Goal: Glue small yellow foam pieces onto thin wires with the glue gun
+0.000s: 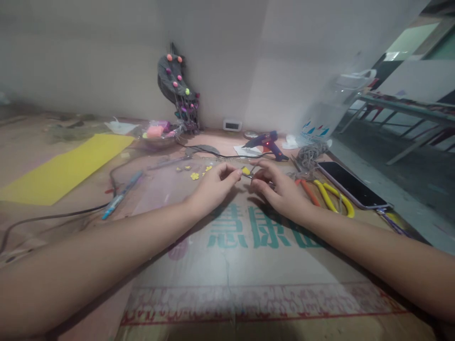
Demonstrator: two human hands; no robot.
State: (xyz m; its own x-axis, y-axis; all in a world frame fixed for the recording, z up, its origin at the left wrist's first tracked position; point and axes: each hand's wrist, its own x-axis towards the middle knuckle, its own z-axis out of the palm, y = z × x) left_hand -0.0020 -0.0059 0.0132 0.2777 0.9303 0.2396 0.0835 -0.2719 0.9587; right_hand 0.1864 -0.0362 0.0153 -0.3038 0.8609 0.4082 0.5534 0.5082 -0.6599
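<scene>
My left hand [220, 182] is closed in a pinch at a small yellow piece [246, 170], which shows just past its fingertips. Facing it, my right hand [268, 182] curls around a slim metal tool [248, 175] whose tip reaches toward the yellow piece. Most of that tool is hidden by the fingers, so its kind is unclear. Small yellow flower shapes [194, 176] lie on the board to the left of my hands. Both forearms rest over a printed board [227, 270] with green characters.
A blue glue gun [265, 141] lies behind my hands. On the right are yellow-handled pliers [334, 196], a phone [351, 184], grey cord [313, 152] and a clear jug [325, 111]. At left lie a yellow sheet [71, 168] and blue pen [122, 195]. A moon ornament [170, 78] stands behind.
</scene>
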